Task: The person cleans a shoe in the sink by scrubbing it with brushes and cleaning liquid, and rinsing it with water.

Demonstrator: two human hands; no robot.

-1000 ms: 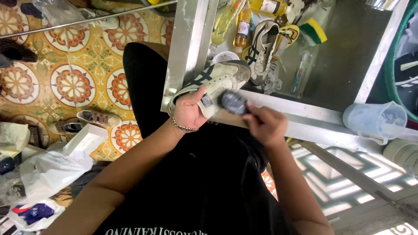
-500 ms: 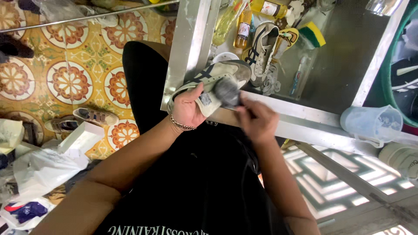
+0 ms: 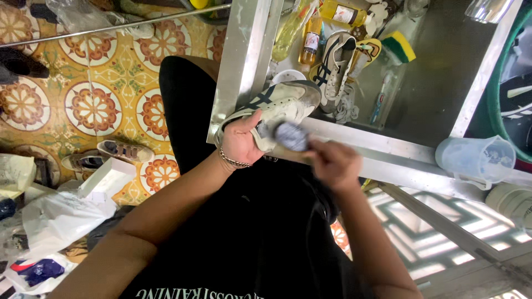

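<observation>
A pale sneaker [image 3: 277,105] with dark side stripes is held over the near rim of a metal sink [image 3: 354,141], probably so that drips fall into the basin. The left hand [image 3: 241,141] is closed around the heel, its fingers wrapped on the far side, which steadies the shoe. At 3 o'clock from that hand, the right hand [image 3: 332,163] is closed on a blurred grey brush [image 3: 291,135], pressed against the shoe's side. A second sneaker [image 3: 335,66] is seen lying in the basin at 12 o'clock, beside two bottles [image 3: 313,36] and a sponge [image 3: 402,47]. A clear measuring jug [image 3: 476,160] is placed on the rim at 3 o'clock. Sandals [image 3: 102,155] are left on the patterned floor at 9 o'clock.
</observation>
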